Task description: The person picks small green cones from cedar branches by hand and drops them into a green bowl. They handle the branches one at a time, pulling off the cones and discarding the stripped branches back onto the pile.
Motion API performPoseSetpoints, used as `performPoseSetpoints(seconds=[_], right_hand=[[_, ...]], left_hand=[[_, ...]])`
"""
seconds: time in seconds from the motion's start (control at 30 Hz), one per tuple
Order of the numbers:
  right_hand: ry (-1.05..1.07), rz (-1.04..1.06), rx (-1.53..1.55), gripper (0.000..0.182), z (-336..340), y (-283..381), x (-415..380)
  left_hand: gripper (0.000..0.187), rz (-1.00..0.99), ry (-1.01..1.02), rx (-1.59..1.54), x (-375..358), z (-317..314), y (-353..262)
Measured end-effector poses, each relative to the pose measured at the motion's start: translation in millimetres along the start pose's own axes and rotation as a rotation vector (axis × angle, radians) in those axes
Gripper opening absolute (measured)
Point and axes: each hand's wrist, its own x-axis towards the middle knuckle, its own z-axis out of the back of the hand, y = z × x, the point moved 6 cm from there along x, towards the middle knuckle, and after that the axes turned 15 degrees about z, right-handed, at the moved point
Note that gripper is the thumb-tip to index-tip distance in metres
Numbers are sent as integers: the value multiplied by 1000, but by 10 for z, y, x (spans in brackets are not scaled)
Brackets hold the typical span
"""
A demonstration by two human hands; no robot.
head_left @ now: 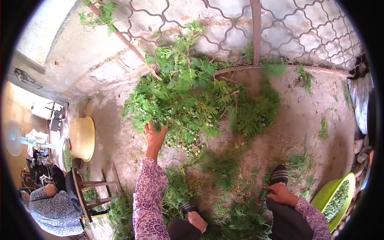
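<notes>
A large heap of green conifer branches (pixel 180 100), dotted with small pale cones, lies on the ground in front of me. My left hand (pixel 155 135) reaches to the near left edge of the heap, palm down with fingers spread, holding nothing. At my right knee, over the dark trousers (pixel 291 222), rests my right hand (pixel 282 194). Its fingers are curled in, and whether anything is inside them is hidden. Loose sprigs (pixel 222 168) are scattered between my feet, close to a striped sandal (pixel 279 175).
On the right leans a lime-green basin (pixel 351 188) holding small green cones. A yellow tub (pixel 83 138) and a wooden stool (pixel 105 186) stand left, near another seated person (pixel 54 212). Behind the heap is a wavy metal grille (pixel 256 34) against the wall.
</notes>
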Motion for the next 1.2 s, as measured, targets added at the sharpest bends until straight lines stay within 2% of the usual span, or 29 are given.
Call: performPoseSetpoints(seconds=[0.07, 0.1, 0.2, 0.33, 0.4, 0.47, 0.5, 0.6, 0.63, 0.67, 0.73, 0.77, 0.8, 0.93, 1.03, 1.1, 1.2], right_hand=[[-90, -96, 61, 36, 229, 65, -100], [-88, -102, 56, 36, 315, 117, -117], [-230, -322, 232, 36, 552, 134, -208], [-212, -391, 260, 35, 529, -40, -424], [-255, -468, 425, 34, 424, -167, -620], [-228, -535, 446, 34, 483, -110, -642], [-191, -588, 471, 35, 503, -76, -639], [-226, -587, 529, 34, 520, -23, -603], [-226, -585, 533, 34, 498, -44, -620], [-220, -555, 523, 35, 467, -73, -637], [-204, -517, 515, 35, 450, -53, -613], [-226, -562, 571, 35, 464, -9, -599], [-250, -607, 623, 35, 467, 15, -604], [-295, -540, 623, 35, 276, -139, -703], [-261, -543, 561, 35, 330, -55, -604], [-212, -443, 406, 35, 393, -2, -520], [-204, -466, 415, 35, 402, 75, -436]], left_hand=[[90, 127, -47, -12, 128, -77, -28], [97, 160, 15, -50, 208, -140, -41], [99, 238, -1, -96, 373, -219, -103], [110, 370, 48, -211, 534, -387, -127], [116, 360, 65, -194, 628, -568, -125], [120, 421, 138, -91, 611, -664, -173], [115, 448, 60, 28, 616, -676, -190], [105, 525, 115, -82, 569, -626, -154], [91, 508, 6, 5, 546, -638, -144], [91, 511, 4, 10, 549, -684, -124], [82, 302, 98, 83, 589, -817, -176], [76, 219, 93, 110, 575, -892, -184], [75, 193, 96, 103, 523, -928, -215], [73, 84, 225, 50, 163, -998, -369], [67, -116, 378, 23, -395, -1202, -544], [62, -219, 462, -108, -799, -1319, -758], [58, -329, 622, -261, -1373, -1598, -1038]])
